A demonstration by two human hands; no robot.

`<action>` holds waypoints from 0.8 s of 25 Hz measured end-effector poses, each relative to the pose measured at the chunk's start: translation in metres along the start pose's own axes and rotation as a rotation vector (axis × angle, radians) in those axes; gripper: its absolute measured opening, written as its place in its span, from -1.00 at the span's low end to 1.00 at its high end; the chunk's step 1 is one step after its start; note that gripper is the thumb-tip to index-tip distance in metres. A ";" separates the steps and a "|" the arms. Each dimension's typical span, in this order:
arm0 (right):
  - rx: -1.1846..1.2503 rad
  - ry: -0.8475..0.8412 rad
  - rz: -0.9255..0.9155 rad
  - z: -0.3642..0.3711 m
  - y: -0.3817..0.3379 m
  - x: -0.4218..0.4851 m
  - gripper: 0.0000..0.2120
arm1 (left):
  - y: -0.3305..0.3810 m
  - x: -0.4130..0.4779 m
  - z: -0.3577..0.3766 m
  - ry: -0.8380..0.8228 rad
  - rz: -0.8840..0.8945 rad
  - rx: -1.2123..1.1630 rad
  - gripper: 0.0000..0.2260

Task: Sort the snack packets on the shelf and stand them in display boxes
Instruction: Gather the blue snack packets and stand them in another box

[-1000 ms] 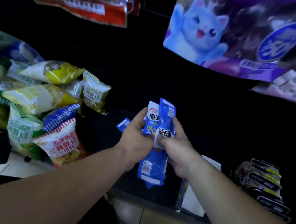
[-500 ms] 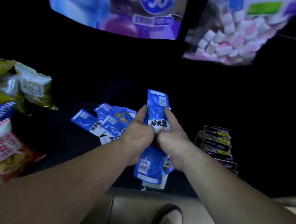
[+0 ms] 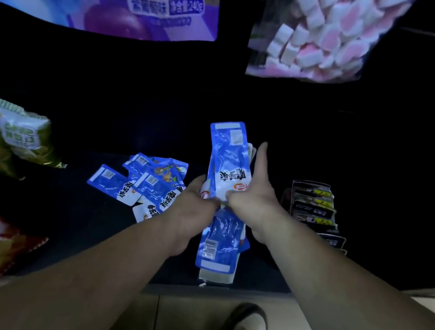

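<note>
Right hand (image 3: 250, 201) index finger now straight, laid up along right edge of blue packet stack (image 3: 228, 166); 0.5 s ago it curled over stack front. Left hand (image 3: 195, 201) grips stack mid-length from left. Right thumb and lower fingers pinch it from right. 2 hands touching. Stack held lengthwise above dark shelf (image 3: 69, 224). Loose blue packets (image 3: 140, 181) lie on shelf just left of left hand. Black packets (image 3: 313, 207) stand in row at right. Green-yellow bags (image 3: 22, 132) piled far left.
</note>
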State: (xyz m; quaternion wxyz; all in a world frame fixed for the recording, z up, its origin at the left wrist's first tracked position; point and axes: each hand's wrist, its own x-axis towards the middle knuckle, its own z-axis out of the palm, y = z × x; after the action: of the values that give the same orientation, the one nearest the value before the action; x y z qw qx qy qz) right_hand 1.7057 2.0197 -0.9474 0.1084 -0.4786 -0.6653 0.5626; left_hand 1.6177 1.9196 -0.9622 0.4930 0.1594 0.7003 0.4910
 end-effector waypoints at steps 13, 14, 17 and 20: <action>0.075 0.087 0.016 0.005 0.011 0.006 0.03 | -0.007 0.007 -0.001 0.025 0.238 0.187 -0.65; 0.066 0.086 0.005 0.005 0.010 0.007 0.10 | -0.006 0.007 0.000 0.011 0.233 0.161 -0.66; 0.063 0.083 -0.010 0.004 0.007 0.007 0.18 | -0.009 0.009 0.002 -0.014 0.222 0.066 -0.64; 0.106 0.121 -0.003 0.003 0.006 0.004 -0.16 | -0.017 0.014 0.002 0.014 0.243 0.025 -0.66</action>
State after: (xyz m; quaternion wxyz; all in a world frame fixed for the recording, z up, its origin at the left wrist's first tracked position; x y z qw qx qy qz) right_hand 1.7049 2.0202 -0.9552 0.1745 -0.5043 -0.6276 0.5669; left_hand 1.6174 1.9229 -0.9845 0.4231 0.2457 0.6853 0.5394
